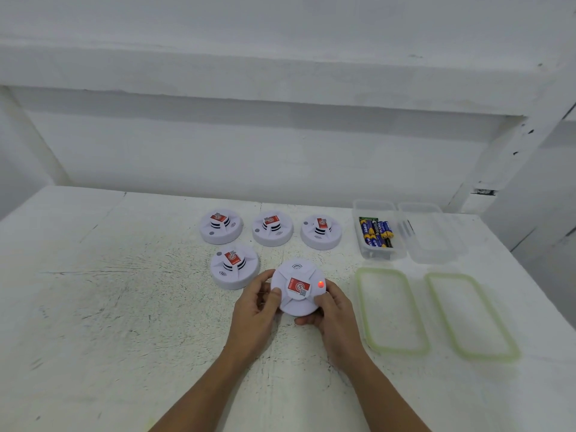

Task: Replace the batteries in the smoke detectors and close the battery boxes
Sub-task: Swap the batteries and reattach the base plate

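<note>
The white table [124,307] is rough and speckled, with a plain white wall behind it. Your left hand [258,302] has its thumb on top of the smoke detector [296,307], at the left edge, and its other fingers curl round the rim. Your right hand [335,307] grips the other side the same way, with the thumb on top and the fingertips tucked under the near edge. So both hands hold one thing, and it sits right between them (you cannot tell if it is lifted or touching the table).

The detector is round, so it has no long side to line up. What counts is which face is up. The label side faces you, and a red light [320,284] glows near your right thumb. The back, where the battery door likely is, points down and is hidden. I think the light means this one has power. The next move may be to set it down, or to turn it over and check the door.

Just past your left fingers sits another detector [234,266], very close. Behind it is a row of three detectors [272,228]. The batteries [377,233] lie in a clear box [383,254] off to the right, nearer your right hand. An empty box [431,241] sits beside it, and two lids [391,310] lie in front.
</note>
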`<action>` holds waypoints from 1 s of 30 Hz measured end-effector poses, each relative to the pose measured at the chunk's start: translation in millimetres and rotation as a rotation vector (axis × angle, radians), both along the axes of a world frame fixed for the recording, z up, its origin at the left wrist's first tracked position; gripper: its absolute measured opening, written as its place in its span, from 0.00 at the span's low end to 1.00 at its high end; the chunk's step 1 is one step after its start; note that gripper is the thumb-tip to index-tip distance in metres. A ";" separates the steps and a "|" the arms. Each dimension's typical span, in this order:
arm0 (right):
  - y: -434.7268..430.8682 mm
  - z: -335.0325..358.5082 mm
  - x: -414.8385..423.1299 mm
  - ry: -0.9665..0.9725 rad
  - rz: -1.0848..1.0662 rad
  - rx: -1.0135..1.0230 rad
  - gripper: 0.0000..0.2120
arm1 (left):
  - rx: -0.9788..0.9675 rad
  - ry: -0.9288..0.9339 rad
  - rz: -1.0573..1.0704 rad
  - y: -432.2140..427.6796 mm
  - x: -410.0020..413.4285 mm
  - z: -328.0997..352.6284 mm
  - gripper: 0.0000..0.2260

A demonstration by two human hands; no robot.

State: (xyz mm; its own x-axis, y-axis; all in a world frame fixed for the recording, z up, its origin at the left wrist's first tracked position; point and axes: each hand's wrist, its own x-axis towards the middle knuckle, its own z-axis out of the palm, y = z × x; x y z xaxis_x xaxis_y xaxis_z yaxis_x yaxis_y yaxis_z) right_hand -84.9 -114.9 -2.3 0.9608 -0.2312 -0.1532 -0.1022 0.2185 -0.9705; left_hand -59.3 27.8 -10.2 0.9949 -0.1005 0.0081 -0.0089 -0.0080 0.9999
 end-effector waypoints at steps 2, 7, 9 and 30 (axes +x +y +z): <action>0.4 -0.1 0.0 -0.001 0.003 0.004 0.13 | -0.008 0.013 0.002 0.2 -0.6 0.5 0.13; -1.4 0.3 0.2 -0.003 0.010 0.010 0.14 | -0.037 0.028 0.000 -1.1 -0.1 0.0 0.13; -1.6 0.3 0.4 -0.003 0.012 0.012 0.14 | -0.061 0.042 -0.008 -1.7 -0.1 -0.4 0.13; -3.8 -2.5 1.0 -0.003 0.028 0.010 0.15 | -0.016 0.023 0.013 -2.2 -1.2 2.7 0.13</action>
